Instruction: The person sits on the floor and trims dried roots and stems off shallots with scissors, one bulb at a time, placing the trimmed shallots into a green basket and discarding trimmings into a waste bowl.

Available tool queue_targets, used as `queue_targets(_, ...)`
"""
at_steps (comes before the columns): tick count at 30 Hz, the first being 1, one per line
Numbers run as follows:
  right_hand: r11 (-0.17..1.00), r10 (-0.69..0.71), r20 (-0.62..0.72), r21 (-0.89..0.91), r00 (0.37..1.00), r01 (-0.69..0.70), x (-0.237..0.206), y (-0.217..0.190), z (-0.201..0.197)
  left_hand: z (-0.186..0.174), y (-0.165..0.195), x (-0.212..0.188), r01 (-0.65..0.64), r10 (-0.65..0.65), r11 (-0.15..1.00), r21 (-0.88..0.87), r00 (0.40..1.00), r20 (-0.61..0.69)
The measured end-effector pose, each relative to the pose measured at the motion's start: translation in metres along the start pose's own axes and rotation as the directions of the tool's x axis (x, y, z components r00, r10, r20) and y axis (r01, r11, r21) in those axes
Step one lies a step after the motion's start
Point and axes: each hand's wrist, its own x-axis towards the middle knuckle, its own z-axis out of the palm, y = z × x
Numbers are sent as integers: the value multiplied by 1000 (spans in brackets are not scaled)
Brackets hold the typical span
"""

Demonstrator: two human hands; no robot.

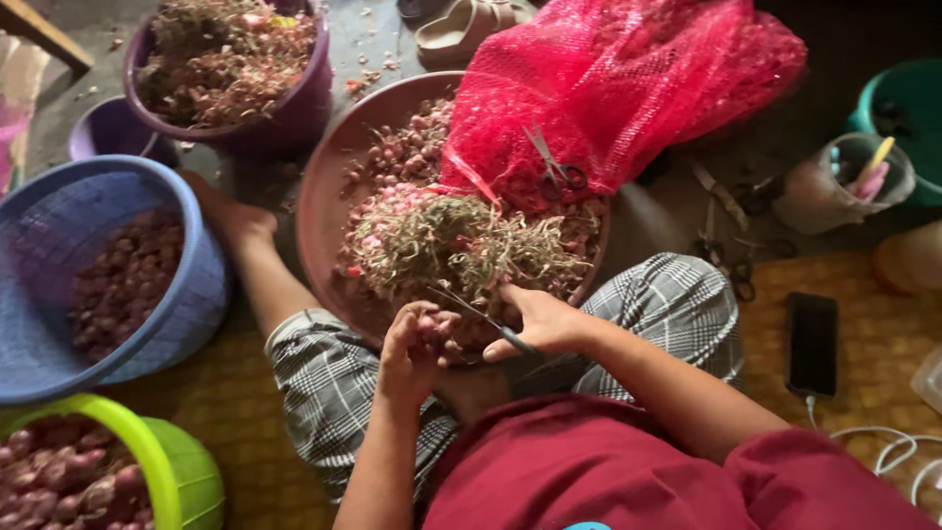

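A wide maroon basin [329, 186] holds shallots with dry stalks [461, 240] under a red mesh sack [628, 79]. At its near rim, the right hand [540, 322] grips scissors [486, 319], fingers curled around the handles; the left hand [412, 344] pinches a shallot [444, 324].

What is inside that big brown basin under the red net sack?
The brown basin holds small reddish shallots and a heap of dry stalks. The red net sack with scissors on it covers the far side, so that part is hidden.
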Motion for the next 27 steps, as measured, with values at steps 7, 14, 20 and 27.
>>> queue_targets(7, 995, -29, -236, -98, 971, 5, -22, -23, -6, 18, -25, 5, 52, -37, 933, 357, 998, -47)
queue_targets(14, 907, -236, -358, -415, 903, 73, -43, -8, 10, 45, -46, -1, 21, 80, 827, 562, 985, -155)
queue_targets(20, 942, -193, -255, -317, 948, 106, -63, 6, -10, 62, -67, 0, -9, 196, 777, 629, 954, -228)
queue_targets(27, 931, -327, -288, -264, 900, 253, -82, 24, -33, 93, -82, 3, -70, 241, 714, 697, 959, -151)
